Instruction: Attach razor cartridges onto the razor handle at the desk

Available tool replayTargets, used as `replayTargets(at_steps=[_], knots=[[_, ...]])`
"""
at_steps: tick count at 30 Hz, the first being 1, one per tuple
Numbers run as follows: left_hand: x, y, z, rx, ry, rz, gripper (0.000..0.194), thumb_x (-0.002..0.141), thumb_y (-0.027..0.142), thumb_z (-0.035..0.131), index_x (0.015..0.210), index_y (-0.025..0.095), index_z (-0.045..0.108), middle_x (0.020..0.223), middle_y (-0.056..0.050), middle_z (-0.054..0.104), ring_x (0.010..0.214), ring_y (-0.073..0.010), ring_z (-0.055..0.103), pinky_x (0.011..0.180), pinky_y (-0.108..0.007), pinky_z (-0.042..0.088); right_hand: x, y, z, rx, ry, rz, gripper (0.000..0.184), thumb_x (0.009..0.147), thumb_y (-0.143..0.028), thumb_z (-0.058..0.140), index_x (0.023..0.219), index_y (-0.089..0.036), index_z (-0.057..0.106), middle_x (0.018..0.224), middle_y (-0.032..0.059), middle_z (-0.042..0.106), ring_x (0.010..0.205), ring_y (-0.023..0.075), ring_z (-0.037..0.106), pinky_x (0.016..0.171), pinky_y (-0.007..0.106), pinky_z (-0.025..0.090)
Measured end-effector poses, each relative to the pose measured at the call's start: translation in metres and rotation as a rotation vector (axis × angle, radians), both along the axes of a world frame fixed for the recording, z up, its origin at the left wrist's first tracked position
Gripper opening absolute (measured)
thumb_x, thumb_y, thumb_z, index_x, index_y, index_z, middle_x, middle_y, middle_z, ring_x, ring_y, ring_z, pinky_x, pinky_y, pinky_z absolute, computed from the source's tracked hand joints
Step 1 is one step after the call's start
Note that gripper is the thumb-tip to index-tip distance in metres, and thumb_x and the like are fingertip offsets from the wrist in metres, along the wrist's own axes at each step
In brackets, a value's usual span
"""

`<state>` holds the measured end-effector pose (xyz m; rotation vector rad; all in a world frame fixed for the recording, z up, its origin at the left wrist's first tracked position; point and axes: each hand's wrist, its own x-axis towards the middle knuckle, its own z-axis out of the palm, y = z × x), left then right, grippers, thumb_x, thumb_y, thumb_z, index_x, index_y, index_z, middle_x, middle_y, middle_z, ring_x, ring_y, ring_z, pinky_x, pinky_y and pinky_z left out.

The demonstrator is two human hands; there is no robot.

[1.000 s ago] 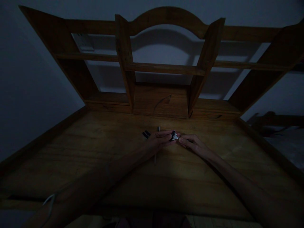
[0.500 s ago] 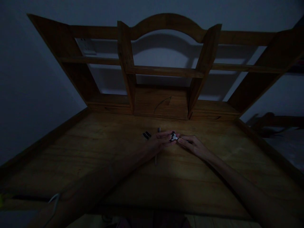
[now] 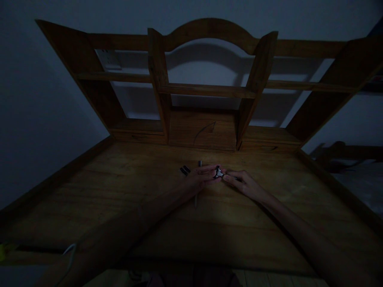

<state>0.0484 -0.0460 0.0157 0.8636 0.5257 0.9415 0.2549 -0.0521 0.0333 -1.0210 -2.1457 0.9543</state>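
The scene is dim. My left hand point(image 3: 201, 177) and my right hand point(image 3: 241, 181) meet over the far middle of a wooden desk point(image 3: 119, 191). Between their fingertips is a small shiny metal and black part point(image 3: 219, 173); both hands pinch it. Just left of my left hand lie two small dark pieces point(image 3: 184, 170). A thin stick point(image 3: 197, 187) runs from behind my left hand toward me, mostly hidden under that hand.
A wooden hutch point(image 3: 206, 87) with shelves and an arched top stands at the back of the desk against a pale wall. A wall socket point(image 3: 108, 59) shows through its upper left opening. A white cable point(image 3: 69, 251) lies by my left forearm at the near edge.
The hands stay together on the small part with only slight finger shifts. The view has tilted a little, so the hutch sits lower in the picture.
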Motion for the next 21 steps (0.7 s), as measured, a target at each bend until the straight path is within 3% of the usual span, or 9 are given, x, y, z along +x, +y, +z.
replayTargets(at_steps=[10,16,21], knots=[[-0.0020,0.0014,0.0002,-0.021,0.024,-0.034,0.044,0.066,0.025,0.080,0.105,0.013,0.067,0.114,-0.014,0.066,0.112,-0.0251,0.058,0.104,-0.041,0.038,0.0035,-0.0007,-0.0011,-0.051,-0.013,0.043,0.039,0.091,-0.047,0.045,0.078,-0.015,0.061,0.074,0.0007,0.053,0.067,0.0134,0.048,0.061,0.024,0.036],[-0.0020,0.0004,-0.0016,0.014,0.035,-0.030,0.042,0.068,0.025,0.078,0.107,0.014,0.067,0.111,-0.009,0.068,0.113,-0.0265,0.058,0.103,-0.040,0.039,0.0045,0.0008,-0.0018,-0.058,0.000,0.068,0.040,0.091,-0.048,0.045,0.073,-0.015,0.060,0.069,0.0007,0.052,0.063,0.0123,0.047,0.059,0.024,0.036],[0.0009,-0.0012,-0.0027,0.022,0.064,-0.004,0.043,0.068,0.026,0.078,0.107,0.014,0.066,0.111,-0.011,0.068,0.106,-0.0232,0.062,0.102,-0.040,0.041,0.0067,0.0053,-0.0049,-0.067,-0.013,0.123,0.040,0.090,-0.048,0.046,0.083,-0.014,0.067,0.076,0.0029,0.059,0.066,0.0129,0.049,0.061,0.025,0.038]])
